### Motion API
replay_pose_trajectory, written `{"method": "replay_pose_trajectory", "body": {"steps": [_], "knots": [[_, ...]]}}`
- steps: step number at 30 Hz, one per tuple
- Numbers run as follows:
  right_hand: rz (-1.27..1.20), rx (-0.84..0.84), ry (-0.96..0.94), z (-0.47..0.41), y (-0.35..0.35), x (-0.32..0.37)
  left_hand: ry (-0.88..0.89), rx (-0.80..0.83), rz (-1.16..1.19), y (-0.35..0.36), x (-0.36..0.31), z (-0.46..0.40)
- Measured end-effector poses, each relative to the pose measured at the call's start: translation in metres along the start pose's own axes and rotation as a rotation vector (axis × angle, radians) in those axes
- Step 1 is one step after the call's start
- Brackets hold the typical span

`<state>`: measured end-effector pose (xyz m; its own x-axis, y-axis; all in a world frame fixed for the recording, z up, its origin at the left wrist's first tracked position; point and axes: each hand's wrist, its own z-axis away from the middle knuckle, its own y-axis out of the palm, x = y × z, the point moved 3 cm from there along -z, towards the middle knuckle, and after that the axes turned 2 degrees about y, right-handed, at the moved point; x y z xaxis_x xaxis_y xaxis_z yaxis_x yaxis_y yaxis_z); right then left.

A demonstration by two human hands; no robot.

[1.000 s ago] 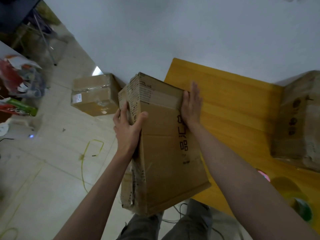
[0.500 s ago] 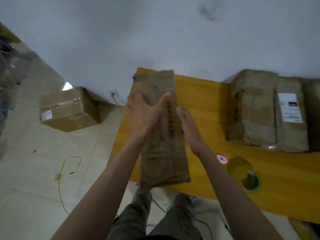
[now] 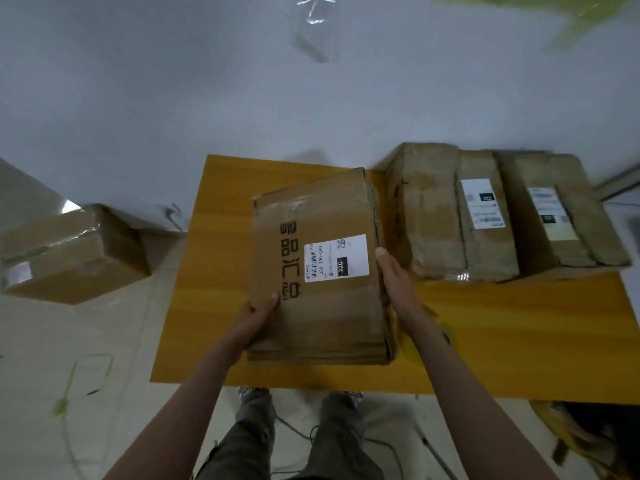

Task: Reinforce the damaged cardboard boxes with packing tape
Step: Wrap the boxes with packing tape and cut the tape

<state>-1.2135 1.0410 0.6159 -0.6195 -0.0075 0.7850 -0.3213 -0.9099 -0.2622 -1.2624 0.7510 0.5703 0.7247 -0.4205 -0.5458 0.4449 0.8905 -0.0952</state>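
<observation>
Head view, one item in hand: cardboard box (image 3: pixel 322 271), brown, worn, creased corners, clear tape across its far end; lies broad face up over the near-left part of the yellow table (image 3: pixel 519 334). Left hand (image 3: pixel 258 318) grips the near-left edge, thumb curled on top. Right hand (image 3: pixel 398 285) presses flat against the right side, fingers straight. White shipping label (image 3: pixel 336 258): barcode, "220-220-040", "220" on a black patch; large black characters printed beside it. Just right, against the wall, row of worn boxes (image 3: pixel 485 216), two bearing blurred labels. Bare tabletop near right. Taped box (image 3: pixel 69 252) on floor, left.
</observation>
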Motion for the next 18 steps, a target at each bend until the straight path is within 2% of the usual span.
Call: {"method": "replay_pose_trajectory", "body": {"steps": [5,12,18], "knots": [[-0.018,0.03,0.052,0.002,0.0,-0.017,-0.036,0.059,0.05,-0.002,0.013,-0.009],[-0.15,0.06,0.061,-0.028,-0.003,0.024,0.02,-0.044,-0.006,-0.006,-0.037,-0.031],[-0.075,0.047,-0.017,-0.056,-0.006,0.061,0.263,-0.071,-0.163,-0.009,-0.113,-0.053]]}}
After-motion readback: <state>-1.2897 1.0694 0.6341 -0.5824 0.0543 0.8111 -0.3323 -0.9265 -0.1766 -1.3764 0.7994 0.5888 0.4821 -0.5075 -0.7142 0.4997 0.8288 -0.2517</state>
